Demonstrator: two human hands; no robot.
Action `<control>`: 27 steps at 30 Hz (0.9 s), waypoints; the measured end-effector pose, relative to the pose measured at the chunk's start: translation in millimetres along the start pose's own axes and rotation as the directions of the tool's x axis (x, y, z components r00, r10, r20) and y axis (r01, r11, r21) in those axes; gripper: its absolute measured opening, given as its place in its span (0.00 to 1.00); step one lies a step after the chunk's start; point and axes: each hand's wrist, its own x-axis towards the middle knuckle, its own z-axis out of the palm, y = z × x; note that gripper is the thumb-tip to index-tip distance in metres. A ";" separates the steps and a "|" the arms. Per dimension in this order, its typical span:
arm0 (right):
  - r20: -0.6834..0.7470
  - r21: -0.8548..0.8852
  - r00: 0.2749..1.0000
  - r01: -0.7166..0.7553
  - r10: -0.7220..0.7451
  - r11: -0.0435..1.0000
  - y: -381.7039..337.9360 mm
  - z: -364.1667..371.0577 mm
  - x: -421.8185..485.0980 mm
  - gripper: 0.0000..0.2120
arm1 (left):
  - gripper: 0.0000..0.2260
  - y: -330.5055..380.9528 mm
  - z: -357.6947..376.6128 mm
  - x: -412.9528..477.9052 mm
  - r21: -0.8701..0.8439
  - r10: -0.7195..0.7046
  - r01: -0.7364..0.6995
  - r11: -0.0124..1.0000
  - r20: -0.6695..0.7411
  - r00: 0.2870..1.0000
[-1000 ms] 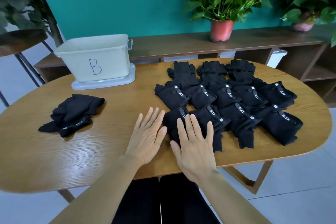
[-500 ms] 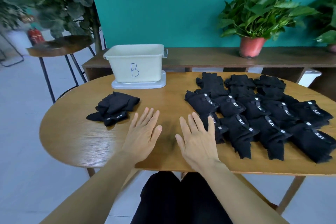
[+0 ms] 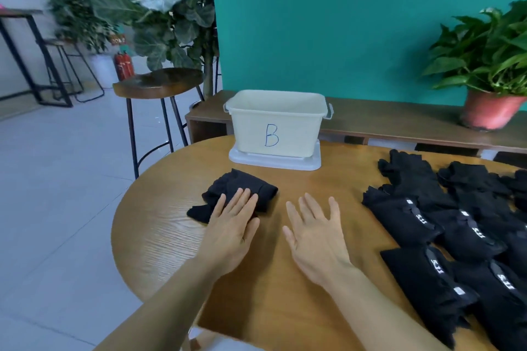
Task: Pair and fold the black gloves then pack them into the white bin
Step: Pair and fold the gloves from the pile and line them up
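**Both hands flat, palms down, side by side**

The left forearm (image 3: 159, 308) enters from 7 o'clock and runs toward 1 o'clock; the left hand (image 3: 232, 225) lies palm down with straight fingers close together, pointing at about 12 to 1 o'clock, thumb tucked alongside; its fingertips reach over the folded black gloves (image 3: 245, 182), though contact cannot be told; the right forearm (image 3: 379, 310) comes in from 5 o'clock toward 11 o'clock; the right hand (image 3: 316, 236), just at 3 o'clock of the left, is palm down, fingers straight and spread, thumb out toward 10 o'clock; it holds nothing.
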 end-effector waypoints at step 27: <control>-0.017 0.057 0.984 0.179 -0.179 0.982 7.8 54.0 94.0 0.03 | 0.16 -39.6 40.2 63.6 0.059 0.063 -0.052 0.997 -0.202 0.977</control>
